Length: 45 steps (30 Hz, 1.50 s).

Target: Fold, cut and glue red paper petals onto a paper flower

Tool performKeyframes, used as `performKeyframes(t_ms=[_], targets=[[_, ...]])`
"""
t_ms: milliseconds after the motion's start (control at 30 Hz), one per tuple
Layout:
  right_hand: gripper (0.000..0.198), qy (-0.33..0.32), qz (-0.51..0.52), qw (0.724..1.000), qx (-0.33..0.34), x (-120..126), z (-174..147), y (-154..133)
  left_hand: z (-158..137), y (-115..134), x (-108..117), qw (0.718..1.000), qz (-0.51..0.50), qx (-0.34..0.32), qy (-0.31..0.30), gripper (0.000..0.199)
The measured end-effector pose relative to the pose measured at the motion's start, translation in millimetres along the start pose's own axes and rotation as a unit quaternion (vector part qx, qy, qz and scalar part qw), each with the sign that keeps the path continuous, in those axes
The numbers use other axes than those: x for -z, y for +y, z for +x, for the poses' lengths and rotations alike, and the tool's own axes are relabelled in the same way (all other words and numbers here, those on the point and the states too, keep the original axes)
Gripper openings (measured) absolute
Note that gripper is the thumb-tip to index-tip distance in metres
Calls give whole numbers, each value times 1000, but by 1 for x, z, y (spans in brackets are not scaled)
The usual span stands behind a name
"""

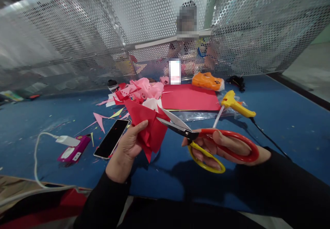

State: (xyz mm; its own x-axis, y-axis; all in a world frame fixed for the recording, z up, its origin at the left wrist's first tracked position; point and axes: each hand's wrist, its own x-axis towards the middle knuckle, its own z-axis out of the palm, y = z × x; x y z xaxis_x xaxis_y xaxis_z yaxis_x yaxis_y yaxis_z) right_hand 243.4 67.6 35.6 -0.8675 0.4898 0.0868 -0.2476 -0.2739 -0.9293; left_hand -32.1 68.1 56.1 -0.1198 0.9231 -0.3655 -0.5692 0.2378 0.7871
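Between the thumb and fingers of my left hand point(132, 138) is a folded piece of red paper point(151, 129), with pointed corners at top and bottom. My right hand point(213, 144) grips scissors point(189, 133) with one red and one yellow handle loop. Their blades are parted and point left, with the tips at the right edge of the folded paper; whether they touch it I cannot tell. Behind the blades lies a stack of red paper sheets point(190, 97). A yellow glue gun point(235, 104) with a cord rests beyond my right hand.
Pink and red paper scraps point(144, 88) are heaped behind my left hand. A dark-screened phone point(111, 139) and a purple box point(74, 150) with a white plug and cable lie left. An orange packet point(207, 81) and a lit screen point(175, 71) stand before the perforated metal partition point(154, 22).
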Motion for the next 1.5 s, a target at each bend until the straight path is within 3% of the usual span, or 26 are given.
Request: performKeyframes(t_ms=[167,400,700,1000,1200,1500], targets=[[62,-1,59,998,10,1,2,10,1,-4,1,1000,-5,2,-19,29],[66,-9,102,995,2,-2,6,14,3,-8,7,996,-1,3,-85,53],[66,-35,162,986,0,-10,11,18,2,-10,7,989,42,-15,-144,64],[67,-33,206,978,-15,-18,13,19,3,-12,7,986,61,-31,-152,57],[69,-39,237,970,-33,-21,14,18,4,-15,10,984,88,-10,-151,40],[67,-33,225,973,-43,-22,15,16,4,-16,7,984,91,5,-156,44]])
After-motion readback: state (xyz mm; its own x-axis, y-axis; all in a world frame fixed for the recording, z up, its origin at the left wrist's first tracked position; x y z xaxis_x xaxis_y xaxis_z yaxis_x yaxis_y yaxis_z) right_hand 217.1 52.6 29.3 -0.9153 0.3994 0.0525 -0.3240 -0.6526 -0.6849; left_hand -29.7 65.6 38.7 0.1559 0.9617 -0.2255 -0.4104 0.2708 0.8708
